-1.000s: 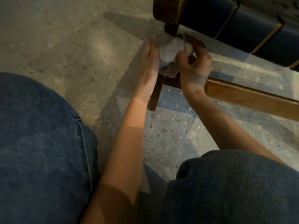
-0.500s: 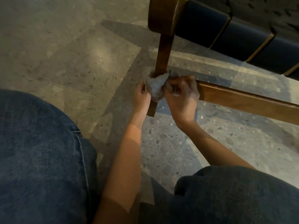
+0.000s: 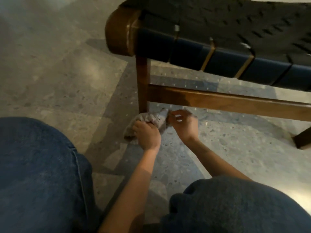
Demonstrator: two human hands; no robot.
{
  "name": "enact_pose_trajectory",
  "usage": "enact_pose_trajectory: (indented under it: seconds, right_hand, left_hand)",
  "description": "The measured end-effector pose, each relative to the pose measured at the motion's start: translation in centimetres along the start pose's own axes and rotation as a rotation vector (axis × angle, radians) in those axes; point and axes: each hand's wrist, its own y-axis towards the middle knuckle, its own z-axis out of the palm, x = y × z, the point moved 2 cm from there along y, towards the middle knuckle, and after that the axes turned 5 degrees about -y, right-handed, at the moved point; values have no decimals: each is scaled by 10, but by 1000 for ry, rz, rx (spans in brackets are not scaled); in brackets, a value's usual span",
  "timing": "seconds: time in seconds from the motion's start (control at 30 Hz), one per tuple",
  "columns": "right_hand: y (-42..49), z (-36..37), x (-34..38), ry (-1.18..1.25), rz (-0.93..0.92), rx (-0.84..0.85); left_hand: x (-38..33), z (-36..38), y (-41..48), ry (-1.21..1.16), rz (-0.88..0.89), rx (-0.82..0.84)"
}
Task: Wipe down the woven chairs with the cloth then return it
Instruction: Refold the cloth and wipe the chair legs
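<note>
Cloth [image 3: 151, 117]: grey, crumpled wad, low by floor [image 3: 58, 81], at foot of chair leg [image 3: 142, 84], hiding leg's base. Denim knee [image 3: 33, 165] fills far left. Left grip [image 3: 146, 134] curled over wad's near side, holding it. Right grip [image 3: 182, 124] just right of leg, fingers curled, pinching cloth's right end; blurred. Wooden rail [image 3: 227, 100] runs above right grip. Dark woven seat [image 3: 235, 22] on top. Second knee [image 3: 235, 207] lower right. Both grips cover much of cloth.

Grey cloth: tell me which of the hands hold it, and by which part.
Both. The left hand grips the crumpled grey cloth by its near, left bunch; the right hand seems to pinch its right end.
</note>
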Motion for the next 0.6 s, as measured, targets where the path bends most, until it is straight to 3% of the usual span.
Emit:
enact_pose_trajectory:
  seconds: [0.13,0.33,0.6]
  right_hand:
    - [-15,-61,-39,30,116,-156]
    - [-30,-156,-97,100,331,-385]
    - [-55,-283,-162,115,446,-803]
  left_hand:
    - [-19,41,-40,86,123,150]
    - [-63,101,-93,-18,283,396]
    - [-125,196,-196,-1,438,712]
